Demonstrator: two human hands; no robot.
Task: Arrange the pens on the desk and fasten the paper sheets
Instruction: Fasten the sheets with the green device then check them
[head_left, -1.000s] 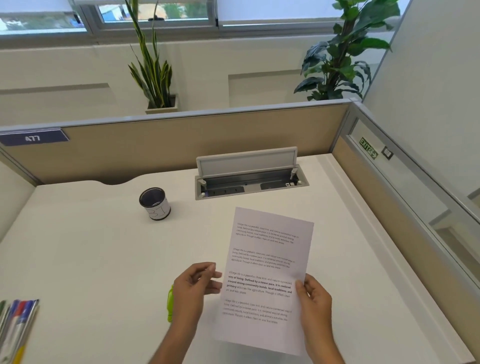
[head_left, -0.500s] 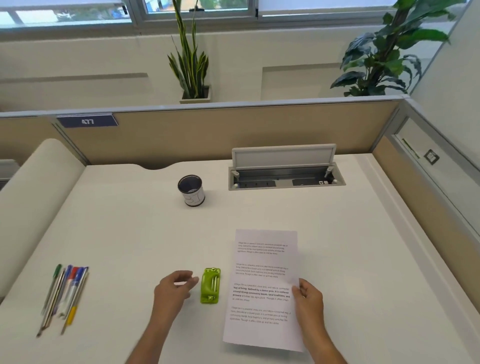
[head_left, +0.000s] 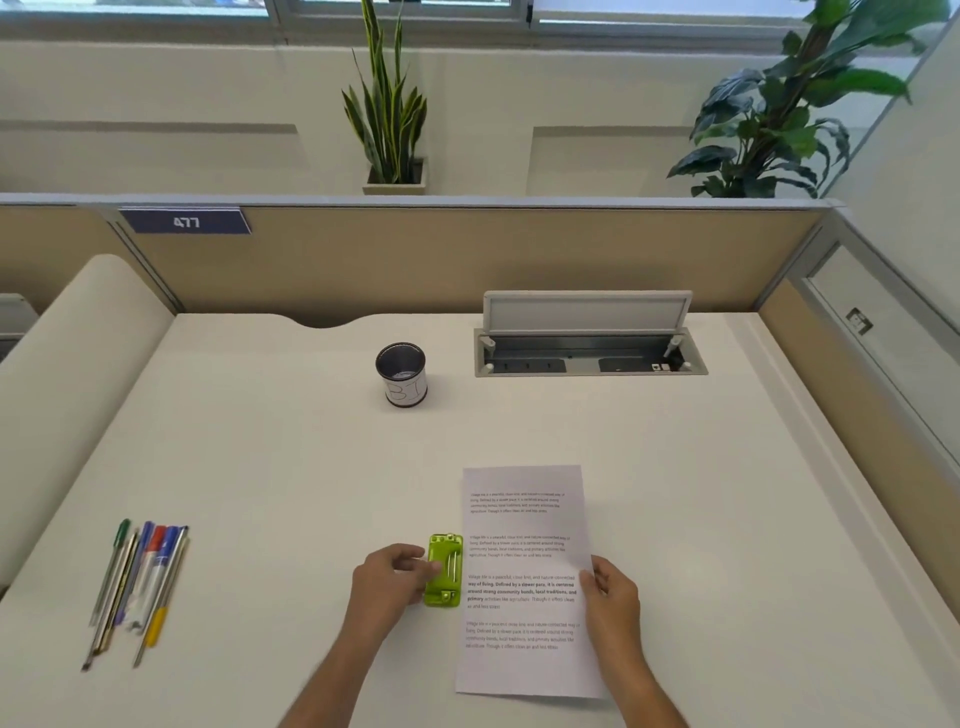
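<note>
Left hand (head_left: 393, 578) has gripped green stapler (head_left: 444, 570); right hand (head_left: 612, 592) pinches paper sheets (head_left: 524, 582).

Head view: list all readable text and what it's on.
"477": blue plate on the partition.
Paper sheets: printed paragraphs, too small to read reliably.
Pens: barrel markings too blurred.
Pen cup: line drawing only, no text.
Stapler: none visible.
</note>
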